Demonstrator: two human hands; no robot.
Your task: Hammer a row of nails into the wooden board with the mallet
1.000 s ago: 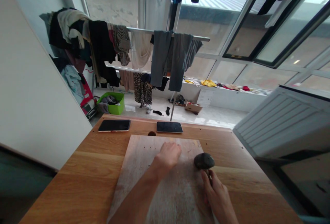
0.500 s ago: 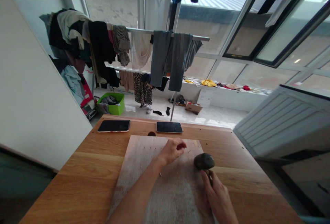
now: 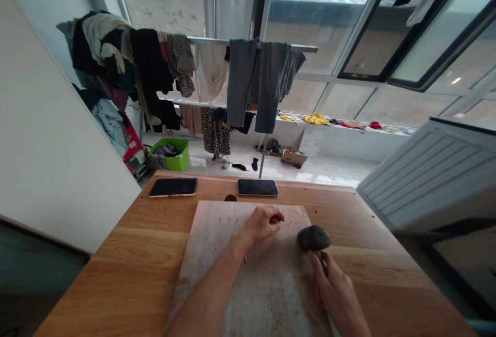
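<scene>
A pale, worn wooden board lies flat on the table beneath both hands. Over its far part, my left hand is closed, fingers curled together near the surface; whatever is between the fingertips is hidden. My right hand grips the short handle of a mallet, whose dark rounded head is above the board's right edge. Beside my left wrist, a small nail-like piece shows on the board. Several tiny dark dots, nails or holes, form a row left of that hand.
Two phones, a left one and a right one, lie along the far side of the wooden table. Beyond are a green basket and a rack hung with clothes. A white panelled piece stands at right.
The whole view has shifted slightly, so board, hands and mallet appear a little farther right and higher. Relative to the board, both hands stay in nearly the same places.
</scene>
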